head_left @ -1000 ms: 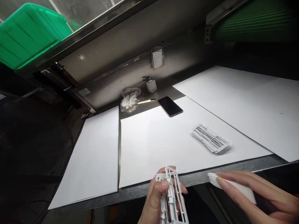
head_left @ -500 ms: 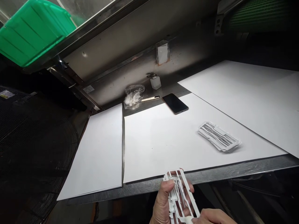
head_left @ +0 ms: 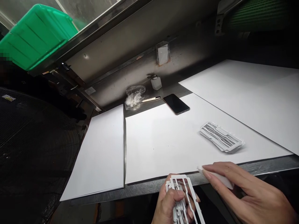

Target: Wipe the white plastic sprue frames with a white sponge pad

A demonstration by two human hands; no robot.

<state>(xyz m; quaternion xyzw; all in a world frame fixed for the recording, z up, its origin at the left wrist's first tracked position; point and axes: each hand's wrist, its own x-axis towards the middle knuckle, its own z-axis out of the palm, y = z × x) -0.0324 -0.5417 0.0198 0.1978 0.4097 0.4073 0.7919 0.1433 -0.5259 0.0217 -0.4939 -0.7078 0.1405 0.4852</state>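
At the bottom centre, my left hand (head_left: 164, 205) is closed around several thin white slotted plastic frames (head_left: 182, 176), its thumb pressed across the top one. The frames stand up at a slant just in front of the table edge. To the right, my right hand (head_left: 254, 193) pinches a small white piece (head_left: 220, 178) between thumb and fingers; it looks like a folded wipe, though its kind is not certain. This hand is apart from the frames. A stack of similar white slotted frames (head_left: 221, 137) lies on the white sheet beyond my right hand.
Large white sheets (head_left: 149, 161) cover much of the metal table (head_left: 112, 196). Farther back are a black phone (head_left: 176, 104), a white-handled tool (head_left: 150, 99), a clear plastic bag (head_left: 134, 98) and a small bottle (head_left: 156, 83). A green bin (head_left: 39, 37) sits on the upper-left shelf.
My right hand has moved up and right, away from the frames, with the white piece in it. My left thumb has shifted lower across the frames.
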